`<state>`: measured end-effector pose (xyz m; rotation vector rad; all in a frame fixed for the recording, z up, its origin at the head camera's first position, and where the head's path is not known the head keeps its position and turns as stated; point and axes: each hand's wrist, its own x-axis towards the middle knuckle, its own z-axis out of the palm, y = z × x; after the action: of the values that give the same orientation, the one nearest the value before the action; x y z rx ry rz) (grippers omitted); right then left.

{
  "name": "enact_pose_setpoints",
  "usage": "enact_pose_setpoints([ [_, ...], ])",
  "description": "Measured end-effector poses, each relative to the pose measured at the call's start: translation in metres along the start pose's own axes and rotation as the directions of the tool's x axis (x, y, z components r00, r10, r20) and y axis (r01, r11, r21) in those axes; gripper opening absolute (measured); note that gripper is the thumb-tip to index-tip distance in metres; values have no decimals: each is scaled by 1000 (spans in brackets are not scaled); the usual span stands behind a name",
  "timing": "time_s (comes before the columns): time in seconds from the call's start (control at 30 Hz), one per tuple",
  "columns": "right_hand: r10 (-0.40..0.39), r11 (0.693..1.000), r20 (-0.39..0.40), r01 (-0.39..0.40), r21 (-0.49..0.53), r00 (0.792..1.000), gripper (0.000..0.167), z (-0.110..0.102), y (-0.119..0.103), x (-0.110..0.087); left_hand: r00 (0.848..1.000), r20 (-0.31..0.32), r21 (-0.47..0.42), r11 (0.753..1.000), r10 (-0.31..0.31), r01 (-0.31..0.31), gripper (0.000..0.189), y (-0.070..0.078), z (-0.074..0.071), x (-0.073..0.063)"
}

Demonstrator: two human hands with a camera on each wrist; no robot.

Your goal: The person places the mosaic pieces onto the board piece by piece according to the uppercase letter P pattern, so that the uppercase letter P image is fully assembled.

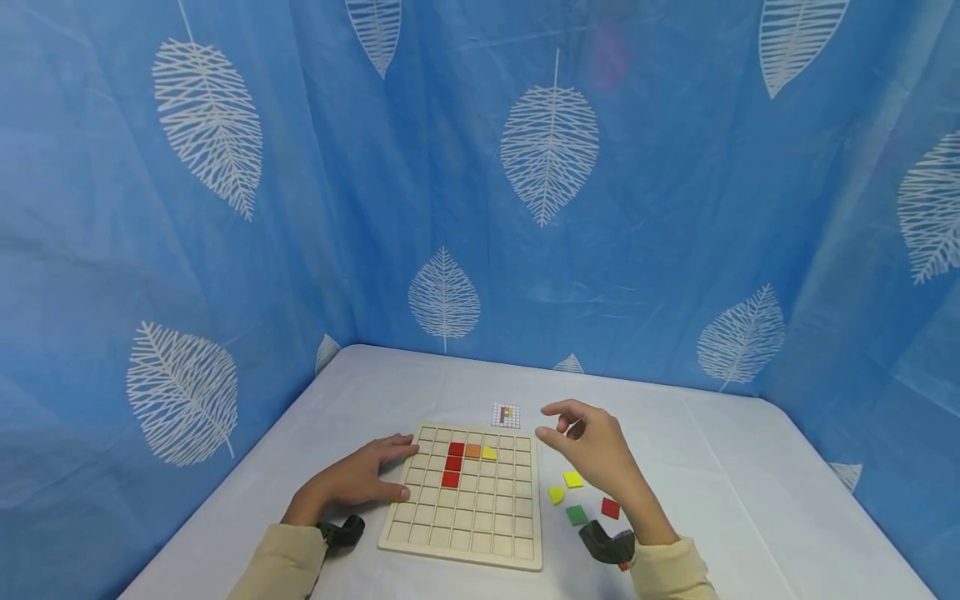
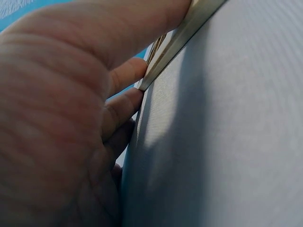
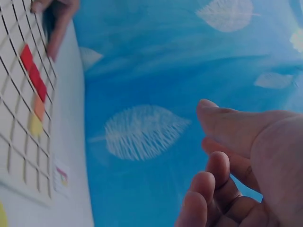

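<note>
A wooden grid board (image 1: 462,522) lies on the table. Its upper part carries three red tiles (image 1: 453,463) in a column, with an orange tile (image 1: 472,451) and a yellow tile (image 1: 489,453) running right from the top one. My left hand (image 1: 358,473) rests at the board's left edge, thumb and fingertips touching the frame, as the left wrist view also shows. Raised just right of the board's far corner is my right hand (image 1: 592,442), its fingers loosely bent, thumb apart from them and nothing between. A small printed pattern card (image 1: 506,416) lies beyond the board.
Right of the board lie loose pieces: a yellow square (image 1: 573,479), a yellow rounded piece (image 1: 556,496), a green tile (image 1: 577,515) and a red tile (image 1: 611,508). Another red piece is mostly hidden behind the right wrist's black camera (image 1: 606,543). A blue leaf-patterned curtain (image 1: 637,275) surrounds the white table (image 1: 765,500).
</note>
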<state>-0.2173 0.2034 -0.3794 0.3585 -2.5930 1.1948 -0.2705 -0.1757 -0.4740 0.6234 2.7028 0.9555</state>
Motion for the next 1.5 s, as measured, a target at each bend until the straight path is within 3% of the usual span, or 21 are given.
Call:
enact_pose_setpoints([
  [0.27,58,998,-49,-59,-10,997,38,-45,29,-12,999,-8,13,999,-39,39,83,-1,2,1],
  [0.47,155,988,-59,-156,-7,986,46,-61,53,-27,998,-10,15,998,-55,55,82,-1,2,0],
  [0.77,289,957,-11,-288,23,957,55,-57,80,-39,999,-13,25,998,-49,49,82,-2,2,1],
  [1.1,322,945,36,-324,54,946,62,-53,97,-39,999,-12,24,999,-36,36,82,-2,3,3],
  [1.3,343,933,93,-351,82,935,56,-50,108,-39,999,-11,30,999,-32,32,83,-2,3,3],
  [1.5,377,920,158,-389,49,913,46,-42,123,-41,1000,0,25,999,-30,30,82,-1,1,2],
])
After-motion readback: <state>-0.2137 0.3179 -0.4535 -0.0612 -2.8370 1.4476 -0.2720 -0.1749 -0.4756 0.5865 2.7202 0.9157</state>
